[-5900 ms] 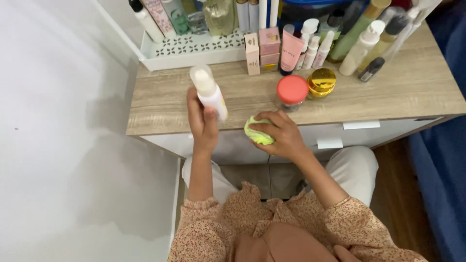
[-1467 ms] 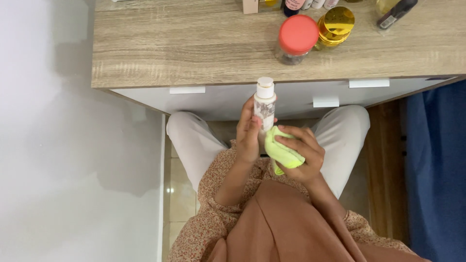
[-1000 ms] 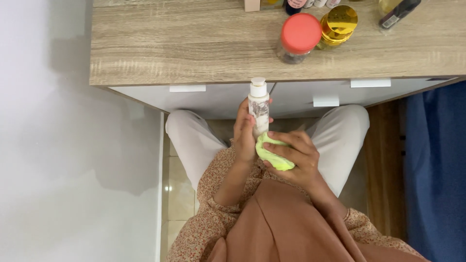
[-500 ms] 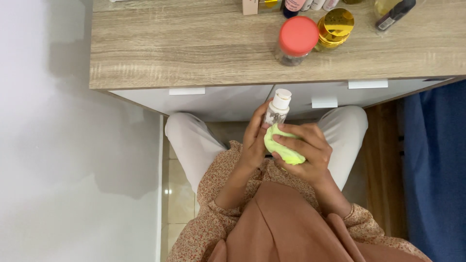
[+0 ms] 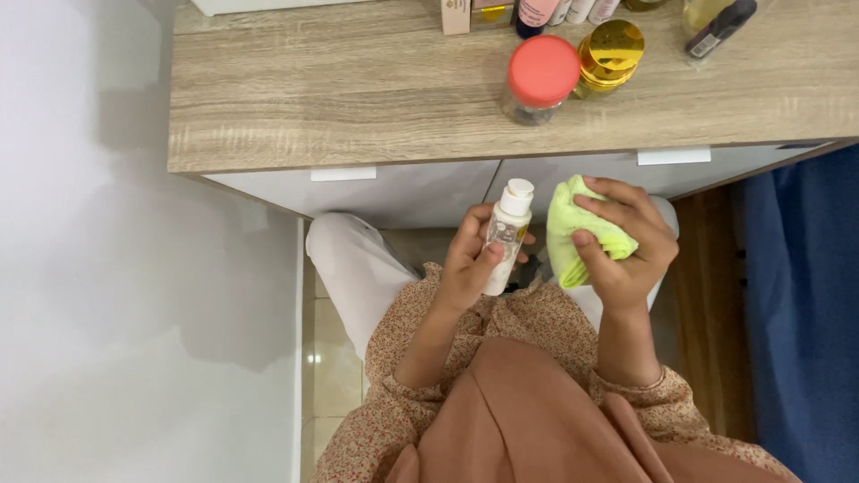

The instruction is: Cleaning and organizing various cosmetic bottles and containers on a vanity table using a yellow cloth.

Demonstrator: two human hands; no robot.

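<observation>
Small white bottle [image 5: 504, 234], cap on and nearly upright, gripped by the left hand [image 5: 470, 264] over the lap. Just beside it, apart, the right hand [image 5: 626, 246] closes on a bunched yellow-green cloth [image 5: 573, 234]. Beyond both hands, the wooden worktop [image 5: 358, 89] carries a red-lidded jar [image 5: 540, 76] and what looks like a gold-lidded one [image 5: 608, 54].

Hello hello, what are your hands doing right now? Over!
Left hand shut on white bottle, upright. Right hand shut on green cloth, apart from bottle. Nothing between them.
</observation>
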